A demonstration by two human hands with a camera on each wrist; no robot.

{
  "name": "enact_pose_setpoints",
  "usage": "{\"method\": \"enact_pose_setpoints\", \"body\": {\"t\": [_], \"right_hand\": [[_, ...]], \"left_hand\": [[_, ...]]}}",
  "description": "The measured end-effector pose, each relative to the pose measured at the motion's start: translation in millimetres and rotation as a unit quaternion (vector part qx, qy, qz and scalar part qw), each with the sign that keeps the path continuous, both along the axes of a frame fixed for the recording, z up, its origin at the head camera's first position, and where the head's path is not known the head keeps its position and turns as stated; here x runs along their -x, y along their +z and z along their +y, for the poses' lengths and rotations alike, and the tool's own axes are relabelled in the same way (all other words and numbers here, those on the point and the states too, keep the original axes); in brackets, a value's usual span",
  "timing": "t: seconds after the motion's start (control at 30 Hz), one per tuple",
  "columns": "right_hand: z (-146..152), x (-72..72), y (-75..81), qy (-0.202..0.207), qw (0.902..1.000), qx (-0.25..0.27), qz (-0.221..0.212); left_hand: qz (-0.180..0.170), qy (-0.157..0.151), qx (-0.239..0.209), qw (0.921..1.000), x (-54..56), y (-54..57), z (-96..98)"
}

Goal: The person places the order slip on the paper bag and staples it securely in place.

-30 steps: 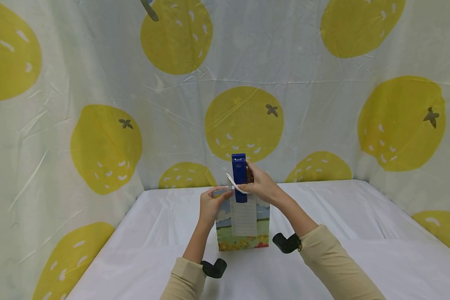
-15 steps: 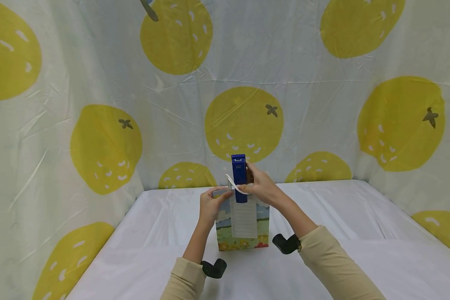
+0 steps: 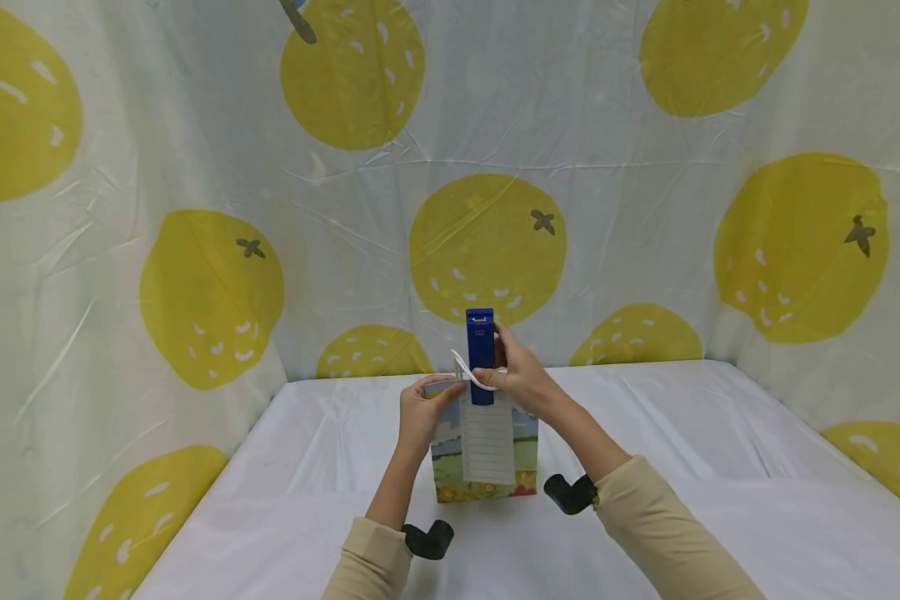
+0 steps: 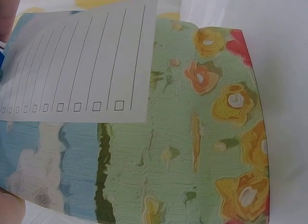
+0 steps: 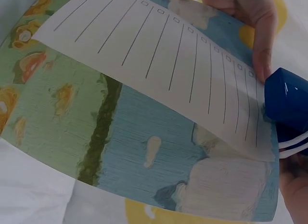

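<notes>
A paper bag (image 3: pixel 523 454) printed with a painted flower meadow stands upright on the table. Over its front hangs a lined checklist sheet (image 3: pixel 487 446), its lower end lifting off the bag in both wrist views. My left hand (image 3: pixel 422 408) pinches the bag's top edge at the left, thumb in front. A dark blue stapler (image 3: pixel 481 342) is gripped upright by my right hand (image 3: pixel 527 379), with its lower end over the sheet's top. The bag's white cord handle (image 5: pixel 296 147) loops across the stapler. Whether the stapler's jaws press the paper is hidden.
White cloth covers the table (image 3: pixel 645 500). Curtains (image 3: pixel 607 233) with large yellow fruit prints stand behind and at both sides. A black wrist camera (image 3: pixel 429 540) sits on the left wrist, and another black camera (image 3: pixel 570 494) on the right.
The sheet's lower edge has come forward and down a little in the head view. My right hand and the stapler have shifted very slightly right. My left hand holds still.
</notes>
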State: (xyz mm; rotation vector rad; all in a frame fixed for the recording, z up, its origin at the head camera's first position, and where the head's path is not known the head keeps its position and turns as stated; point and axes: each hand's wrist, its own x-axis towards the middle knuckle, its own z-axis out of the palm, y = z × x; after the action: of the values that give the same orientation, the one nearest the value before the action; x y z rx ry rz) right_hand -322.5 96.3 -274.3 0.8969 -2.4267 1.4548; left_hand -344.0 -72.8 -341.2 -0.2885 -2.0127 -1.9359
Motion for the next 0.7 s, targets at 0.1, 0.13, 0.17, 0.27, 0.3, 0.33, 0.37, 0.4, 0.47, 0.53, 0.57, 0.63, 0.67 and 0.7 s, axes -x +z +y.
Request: {"method": "enact_pose_setpoints", "body": {"t": [0.1, 0.13, 0.17, 0.27, 0.3, 0.33, 0.37, 0.4, 0.47, 0.53, 0.57, 0.63, 0.67, 0.7], "right_hand": [[-0.4, 0.4, -1.5, 0.007, 0.9999, 0.013, 0.005], [-0.6, 0.4, -2.0, 0.008, 0.9998, 0.016, 0.006], [-0.5, 0.7, -2.7, 0.009, 0.9998, 0.017, 0.009], [0.1, 0.7, -3.8, 0.013, 0.9996, 0.02, 0.014], [0.2, 0.4, -4.0, 0.014, 0.9995, 0.022, 0.016], [0.5, 0.1, -4.4, 0.015, 0.9994, 0.025, 0.016], [0.7, -0.1, -4.7, 0.016, 0.9993, 0.026, 0.022], [0.8, -0.6, -4.9, 0.017, 0.9992, 0.028, 0.025], [0.7, -1.6, -5.5, 0.017, 0.9986, 0.029, 0.04], [0.6, -2.1, -6.2, 0.019, 0.9983, 0.031, 0.045], [0.6, -2.2, -6.5, 0.02, 0.9981, 0.032, 0.048], [0.7, -2.1, -6.7, 0.021, 0.9983, 0.035, 0.042], [0.9, -1.9, -6.7, 0.021, 0.9985, 0.035, 0.037], [1.1, -1.8, -6.5, 0.021, 0.9988, 0.036, 0.027]], "left_hand": [[0.004, 0.005, 0.006, 1.0, -0.4, 1.2, 0.3], [0.004, 0.006, 0.008, 0.9999, -0.5, 1.6, 0.3], [0.005, 0.007, 0.011, 0.9999, -0.9, 2.1, 0.4], [0.003, 0.006, 0.016, 0.9999, -1.6, 2.7, 0.4], [0.003, 0.003, 0.016, 0.9999, -1.8, 2.6, 0.3], [0.006, 0.001, 0.016, 0.9998, -2.1, 2.6, 0.4], [0.015, -0.002, 0.018, 0.9997, -2.3, 2.5, 0.4], [0.025, -0.007, 0.02, 0.9995, -2.5, 2.6, 0.5], [0.052, -0.009, 0.04, 0.9978, -4.4, 3.7, 0.6], [0.085, -0.009, 0.078, 0.9933, -6.2, 6.5, 0.3], [0.102, -0.008, 0.104, 0.9893, -7.7, 8.6, -0.1], [0.127, -0.003, 0.168, 0.9775, -11.4, 14.2, -1.8], [0.138, -0.003, 0.2, 0.97, -12.9, 17.3, -2.8], [0.143, -0.006, 0.232, 0.9622, -15.0, 21.0, -3.6]]}}
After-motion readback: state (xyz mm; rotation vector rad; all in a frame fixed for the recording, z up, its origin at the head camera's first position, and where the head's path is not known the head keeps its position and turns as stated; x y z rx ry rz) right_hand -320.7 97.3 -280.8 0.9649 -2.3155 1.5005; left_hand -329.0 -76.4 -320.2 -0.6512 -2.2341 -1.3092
